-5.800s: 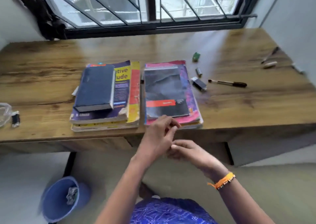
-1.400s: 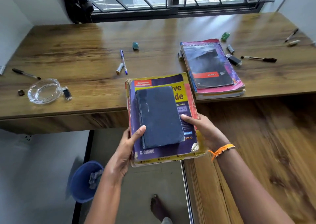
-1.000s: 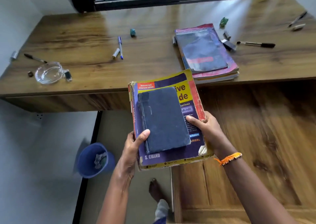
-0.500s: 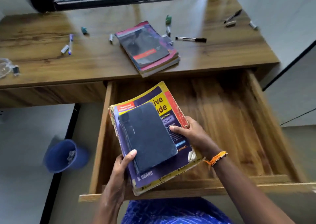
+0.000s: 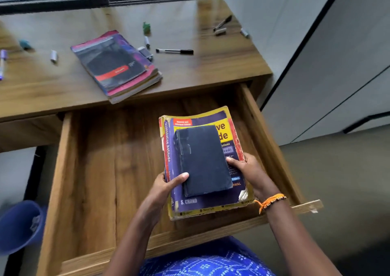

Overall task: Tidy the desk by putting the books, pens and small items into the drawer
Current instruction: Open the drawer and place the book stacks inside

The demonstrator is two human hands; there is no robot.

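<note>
I hold a stack of books over the right side of the open wooden drawer [image 5: 101, 170]: a thick yellow and purple book [image 5: 211, 204] with a small dark blue book [image 5: 202, 159] on top. My left hand [image 5: 166, 187] grips the stack's left edge, thumb on the blue book. My right hand [image 5: 251, 172] grips the right edge, thumb on the cover. Whether the stack touches the drawer bottom cannot be told. A second pile of books [image 5: 118, 66] lies on the desk [image 5: 211, 69], with a black pen [image 5: 175, 51] beside it.
Small items lie scattered on the desk: a green piece [image 5: 146, 27], a pen cap [image 5: 53, 55], a marker [image 5: 222, 22] at the far right, a purple pen [image 5: 2, 64] at the left edge. A blue bin [image 5: 19, 225] stands on the floor at left. A grey wall runs along the right.
The stack has moved from the drawer's left side to its right side and lower into it, both hands still gripping it. The view has turned to the right.
</note>
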